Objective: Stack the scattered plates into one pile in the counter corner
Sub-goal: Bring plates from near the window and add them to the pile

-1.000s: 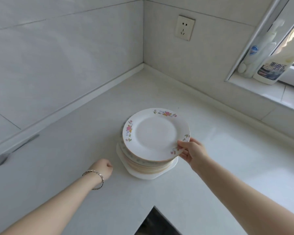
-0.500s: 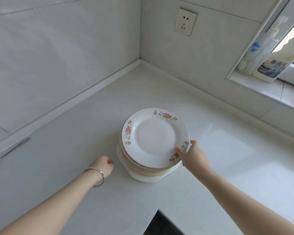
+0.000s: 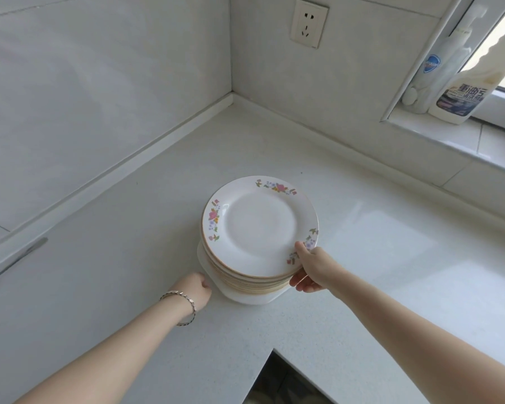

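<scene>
On the counter (image 3: 362, 258), well short of the corner (image 3: 231, 96) where the two tiled walls meet, stands the pile (image 3: 239, 279) of plates. Its top plate (image 3: 260, 225) is round and white, with a gold rim and small flower sprays, and it lies level on the gold-edged plates under it. The lowest piece is a plain white base plate (image 3: 245, 298) with rounded corners, and it juts out past the round ones toward the person. The right hand (image 3: 311, 269) pinches the pile at its near right edge: the thumb (image 3: 299, 248) lies on the top plate's rim beside a flower spray, and the fingers (image 3: 299, 284) curl in beneath, against the edges of the lower plates. How many plates lie between thumb and fingers cannot be told. The left hand (image 3: 196, 288) sits as a fist on the counter just beside the base plate's near left corner, holding nothing; whether its knuckles touch the plate is unclear. A bracelet (image 3: 187, 304) circles that wrist. A socket (image 3: 309, 23) is set in the right wall above the counter. On the sill (image 3: 449, 138) at the right stand a white bottle (image 3: 467, 86) with a dark label and a spray bottle (image 3: 432, 68) just beside it.
</scene>
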Available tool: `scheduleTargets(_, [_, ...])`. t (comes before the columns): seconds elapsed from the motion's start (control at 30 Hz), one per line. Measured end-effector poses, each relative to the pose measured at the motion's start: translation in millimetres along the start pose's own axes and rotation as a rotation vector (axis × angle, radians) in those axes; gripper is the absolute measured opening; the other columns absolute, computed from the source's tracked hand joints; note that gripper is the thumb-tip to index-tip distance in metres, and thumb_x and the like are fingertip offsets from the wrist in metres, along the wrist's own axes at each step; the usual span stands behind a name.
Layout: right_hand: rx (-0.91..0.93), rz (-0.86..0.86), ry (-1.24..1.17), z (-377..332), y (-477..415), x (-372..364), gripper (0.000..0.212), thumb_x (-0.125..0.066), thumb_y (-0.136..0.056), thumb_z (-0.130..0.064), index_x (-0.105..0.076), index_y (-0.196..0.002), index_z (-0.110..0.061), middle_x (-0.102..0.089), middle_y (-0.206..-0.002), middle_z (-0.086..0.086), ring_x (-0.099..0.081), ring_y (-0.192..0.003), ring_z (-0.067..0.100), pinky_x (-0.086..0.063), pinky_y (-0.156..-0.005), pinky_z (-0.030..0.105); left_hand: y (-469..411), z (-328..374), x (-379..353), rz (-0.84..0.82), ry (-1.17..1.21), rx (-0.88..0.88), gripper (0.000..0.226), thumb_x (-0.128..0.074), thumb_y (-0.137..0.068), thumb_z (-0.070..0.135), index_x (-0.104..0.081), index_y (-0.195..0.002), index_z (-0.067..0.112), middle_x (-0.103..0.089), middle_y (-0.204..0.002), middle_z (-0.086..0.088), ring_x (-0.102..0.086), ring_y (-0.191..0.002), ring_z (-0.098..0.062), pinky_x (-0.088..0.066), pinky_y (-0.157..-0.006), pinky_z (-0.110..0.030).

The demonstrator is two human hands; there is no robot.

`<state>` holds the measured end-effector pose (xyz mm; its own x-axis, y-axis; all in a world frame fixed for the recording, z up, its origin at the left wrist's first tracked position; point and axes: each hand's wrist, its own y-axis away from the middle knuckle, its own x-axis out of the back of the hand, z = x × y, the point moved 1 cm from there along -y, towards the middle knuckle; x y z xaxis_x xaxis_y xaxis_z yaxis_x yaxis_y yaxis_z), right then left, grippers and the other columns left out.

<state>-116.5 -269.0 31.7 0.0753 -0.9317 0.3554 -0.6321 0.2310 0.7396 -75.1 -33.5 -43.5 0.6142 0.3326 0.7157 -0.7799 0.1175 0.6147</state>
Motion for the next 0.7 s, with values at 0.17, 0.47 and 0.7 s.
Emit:
scheduleTargets(0.17, [0.035, 0.028, 0.047, 22, 6, 28, 0.046, -0.022, -0.099, -0.040, -0.049, -0.116, -0.008, -0.063, -0.070, 0.005, -0.056, -0.056, 0.016, -0.045, -0.054, 0.022, 22, 47, -34, -0.168, -0.158, -0.109, 0.031, -0.034, -0.091, 0.010, -0.040, -0.061, 0.013, -0.055, -0.072, -0.006, -0.054, -0.085, -0.028, -0.041, -0.065, -0.028])
scheduleTargets(0.47, [-0.139, 0.140, 0.189, 137, 40, 124, 0.034, -0.040, -0.092, -0.018, -0.055, -0.117, -0.001, -0.059, -0.067, 0.000, -0.054, -0.055, 0.014, -0.042, -0.053, 0.021, 55, 176, -98, -0.216, -0.299, -0.360, 0.026, -0.037, -0.087, 0.014, -0.044, -0.063, 0.021, -0.055, -0.086, -0.004, -0.051, -0.080, -0.023, -0.042, -0.074, -0.027])
scheduleTargets(0.7, [-0.253, 0.330, 0.081, 284, 104, 236, 0.034, -0.041, -0.091, -0.017, -0.058, -0.115, 0.001, -0.059, -0.067, -0.001, -0.056, -0.057, 0.015, -0.043, -0.054, 0.021, 106, 316, -186, -0.208, -0.390, -0.590, 0.026, -0.036, -0.090, 0.015, -0.062, -0.094, 0.014, -0.065, -0.106, -0.012, -0.061, -0.102, -0.028, -0.047, -0.087, -0.029])
